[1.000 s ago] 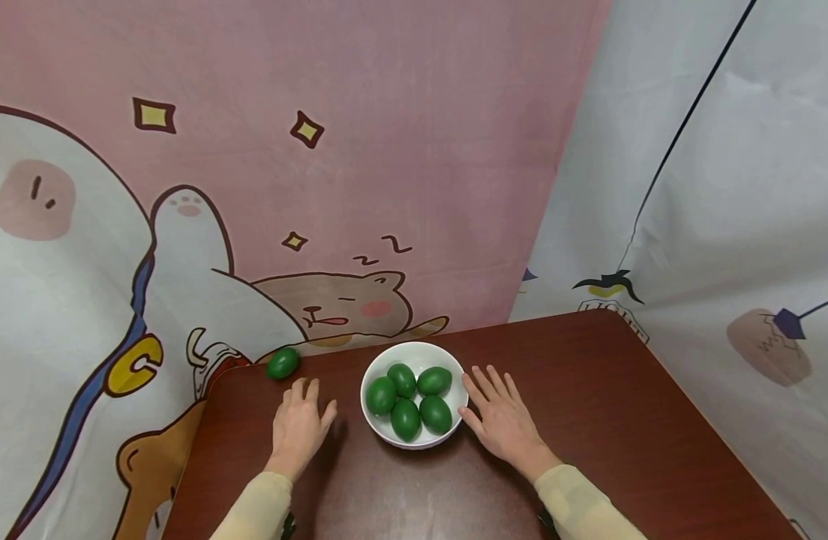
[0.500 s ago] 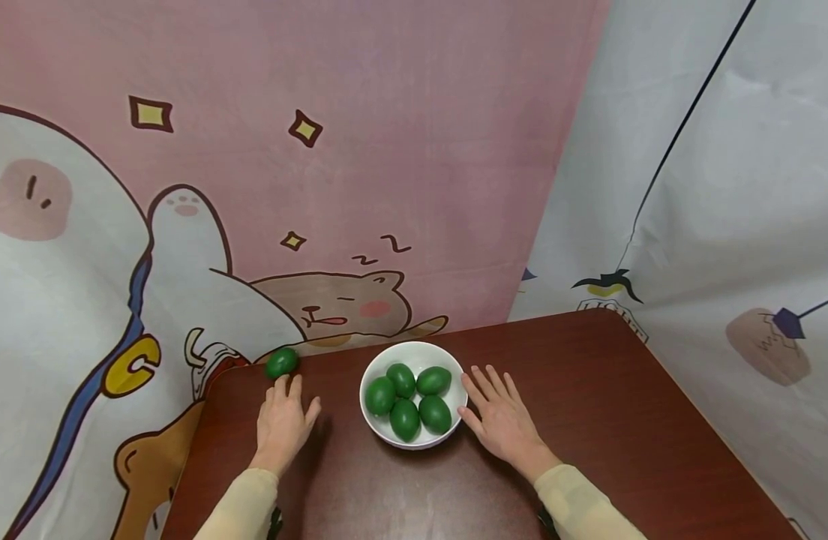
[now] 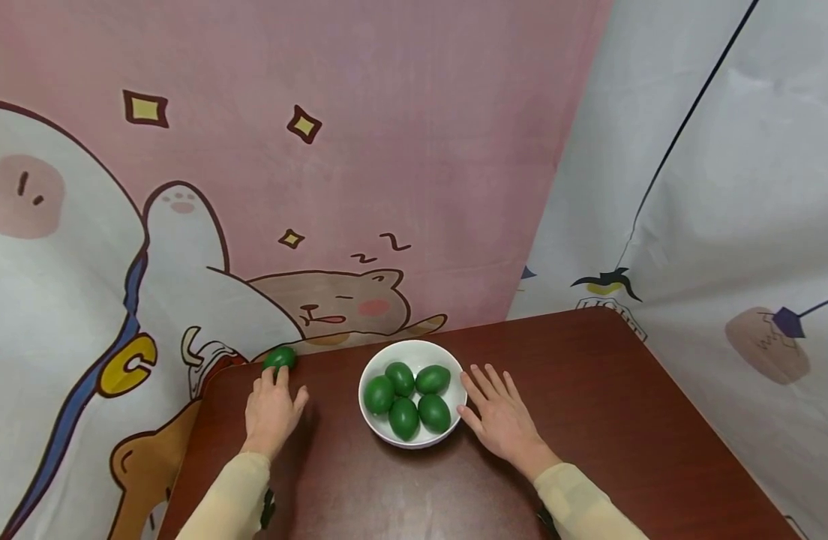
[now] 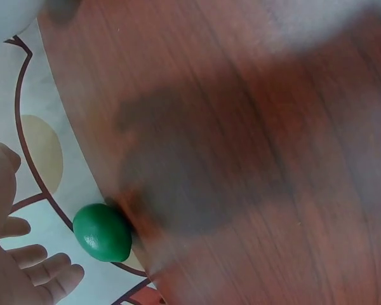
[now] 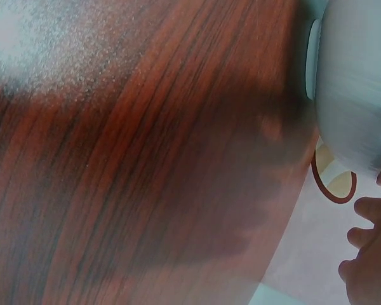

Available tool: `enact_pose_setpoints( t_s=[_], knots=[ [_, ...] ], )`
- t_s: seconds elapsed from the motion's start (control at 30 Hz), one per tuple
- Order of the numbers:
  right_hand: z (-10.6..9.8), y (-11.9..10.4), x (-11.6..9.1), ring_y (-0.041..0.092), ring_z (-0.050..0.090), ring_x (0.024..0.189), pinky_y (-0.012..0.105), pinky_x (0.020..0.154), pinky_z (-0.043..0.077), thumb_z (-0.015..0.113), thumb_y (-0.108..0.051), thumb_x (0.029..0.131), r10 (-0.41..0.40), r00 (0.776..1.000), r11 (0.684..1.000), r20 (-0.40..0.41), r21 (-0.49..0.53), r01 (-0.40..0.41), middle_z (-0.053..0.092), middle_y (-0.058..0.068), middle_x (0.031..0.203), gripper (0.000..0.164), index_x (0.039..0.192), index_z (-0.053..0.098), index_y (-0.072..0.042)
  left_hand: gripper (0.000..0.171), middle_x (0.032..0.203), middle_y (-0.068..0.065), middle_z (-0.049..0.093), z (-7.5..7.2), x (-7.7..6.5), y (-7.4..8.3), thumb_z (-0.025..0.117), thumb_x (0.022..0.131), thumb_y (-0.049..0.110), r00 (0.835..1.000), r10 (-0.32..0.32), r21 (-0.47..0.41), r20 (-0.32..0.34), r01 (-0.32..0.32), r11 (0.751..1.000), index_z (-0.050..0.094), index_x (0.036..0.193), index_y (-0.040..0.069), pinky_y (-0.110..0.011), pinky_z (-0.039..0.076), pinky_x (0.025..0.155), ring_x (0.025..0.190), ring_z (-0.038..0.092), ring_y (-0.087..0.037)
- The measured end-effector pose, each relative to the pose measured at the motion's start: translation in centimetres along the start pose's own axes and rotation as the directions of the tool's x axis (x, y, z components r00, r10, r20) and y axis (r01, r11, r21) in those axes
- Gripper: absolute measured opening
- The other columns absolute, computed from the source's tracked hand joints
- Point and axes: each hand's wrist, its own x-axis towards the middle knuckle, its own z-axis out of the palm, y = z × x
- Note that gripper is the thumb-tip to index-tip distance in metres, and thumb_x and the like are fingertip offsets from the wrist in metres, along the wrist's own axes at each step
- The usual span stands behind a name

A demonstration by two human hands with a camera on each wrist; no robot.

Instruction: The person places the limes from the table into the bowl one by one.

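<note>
One smooth green egg-shaped object [image 3: 280,358] lies at the table's far left edge; the left wrist view shows it as a glossy egg [image 4: 103,232]. My left hand [image 3: 272,414] is right behind it, fingertips overlapping its near side in the head view, fingers extended and not closed round it. Several more green eggs [image 3: 434,413] rest in a white bowl [image 3: 414,444] at the middle of the table. Beside the bowl's right side is my right hand [image 3: 502,420], fingers spread, fingertips at the rim. In the right wrist view its fingers [image 5: 365,210] show below the bowl's wall.
The dark red-brown wooden table [image 3: 589,390] stands against a pink cloth wall [image 3: 421,150] with cartoon animals. A pale cloth wall [image 3: 738,225] runs along the right side. The bowl stands between both hands, near the far edge.
My left hand has moved left and forward from beside the bowl up to the lone green egg. My right hand and the bowl have stayed in place.
</note>
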Motion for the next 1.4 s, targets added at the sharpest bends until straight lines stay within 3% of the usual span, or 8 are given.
enact_pose_setpoints(
  t_s=[0.4,0.7,1.17,1.4],
  knots=[
    [-0.1,0.0,0.0,0.040,0.036,0.150,0.061,0.123,0.024,0.056,-0.051,0.103,0.010,1.000,1.000,0.015,0.000,-0.010,0.044,0.015,0.161,0.065,0.157,0.047,-0.015,0.062,0.138,-0.037,0.046,0.3,1.3,-1.4,0.060,0.100,0.032,0.999,-0.017,0.015,0.031,0.017,1.000,0.047,0.144,-0.010,-0.065,0.049,0.093,0.117,0.050,-0.052],
    [-0.2,0.1,-0.1,0.039,0.034,0.152,0.061,0.122,0.025,0.055,-0.052,0.103,0.019,1.000,1.000,0.022,-0.003,-0.019,0.043,0.014,0.162,0.066,0.157,0.046,-0.016,0.058,0.132,-0.037,0.048,0.5,1.7,-2.1,0.064,0.098,0.029,1.000,-0.006,-0.004,0.021,0.006,1.000,0.049,0.139,-0.010,-0.065,0.050,0.089,0.110,0.051,-0.052],
    [-0.4,-0.1,0.1,0.040,0.034,0.151,0.061,0.123,0.023,0.055,-0.051,0.104,0.015,0.999,1.000,0.044,0.025,-0.016,0.041,0.014,0.162,0.066,0.158,0.046,-0.015,0.070,0.149,-0.040,0.034,0.4,3.3,-3.1,0.062,0.098,0.027,0.989,-0.016,-0.021,0.147,0.019,1.000,0.036,0.151,-0.011,-0.070,0.041,0.100,0.127,0.041,-0.059],
    [-0.4,-0.1,0.0,0.040,0.033,0.152,0.061,0.123,0.023,0.055,-0.051,0.103,0.022,0.999,1.000,0.049,0.017,-0.023,0.041,0.014,0.162,0.066,0.158,0.046,-0.015,0.073,0.150,-0.040,0.031,1.3,4.1,-3.7,0.064,0.096,0.026,0.988,-0.004,-0.040,0.153,0.010,0.999,0.036,0.151,-0.011,-0.072,0.040,0.101,0.127,0.040,-0.061]
  ],
)
